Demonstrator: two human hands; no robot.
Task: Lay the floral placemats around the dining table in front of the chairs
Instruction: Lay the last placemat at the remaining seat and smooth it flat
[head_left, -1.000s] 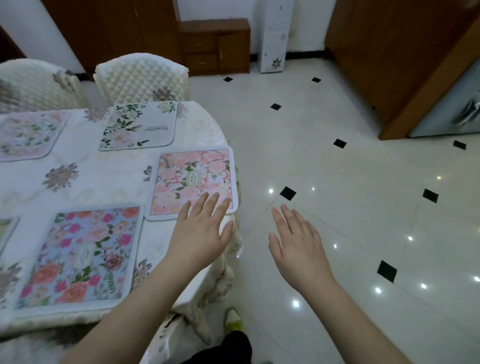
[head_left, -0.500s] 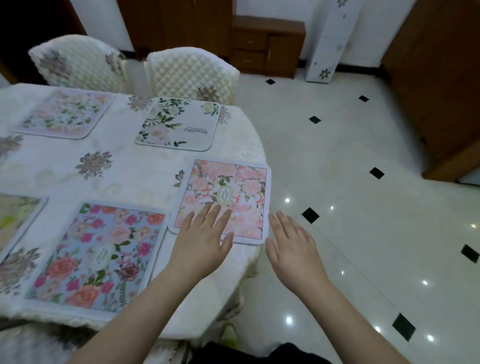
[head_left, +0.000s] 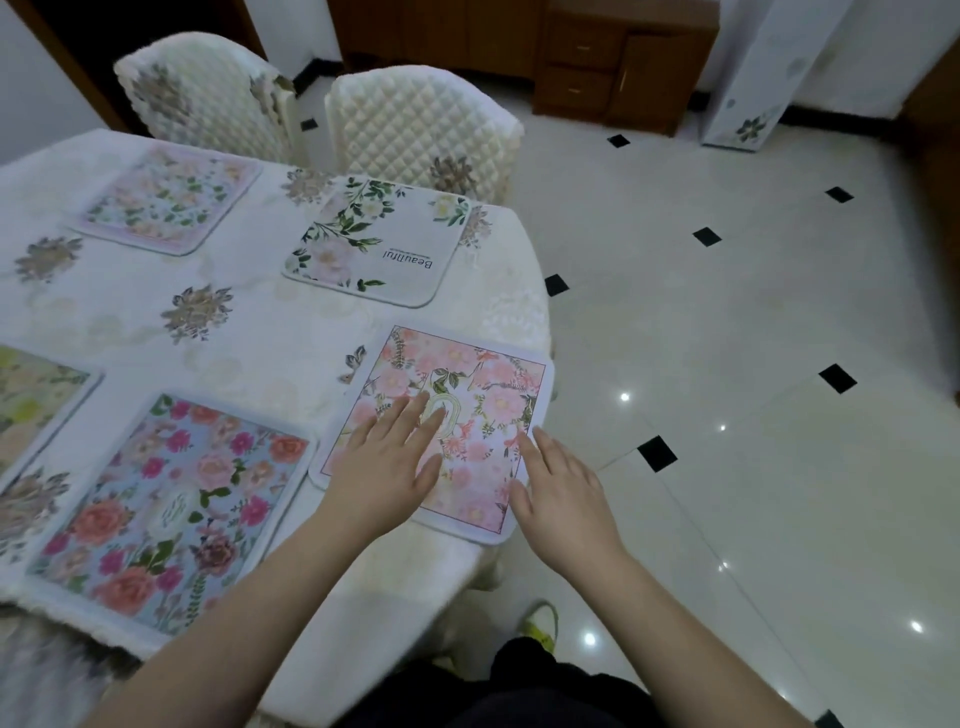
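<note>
Both hands have come further in over the pink placemat (head_left: 457, 415) since half a second ago, when the right one was still off its edge above the floor; the left hand (head_left: 387, 475) lies flat on the mat now, fingers spread and straight, palm down over its near left part, fingertips reaching the pale oval label at the mat's centre; the right hand (head_left: 558, 491) sits at the mat's right edge, fingers open and loose, index tip touching the printed border, the palm out past the mat; neither hand is closed on anything, the mat is simply under them, flat on the dining table (head_left: 249, 332) at its rounded near-right corner.

Writing on that oval label is too small to read; beyond the pink mat lies the white placemat (head_left: 379, 244) with green sprigs, and that one reads "Beautiful", upside down from here, with a smaller line beside it that cannot be made out; it sits right in front of the quilted chair (head_left: 421, 127).

Left of the pink mat, just beside it, lies the blue placemat (head_left: 171, 509) with red and pink roses; its central label is also unreadable.
</note>
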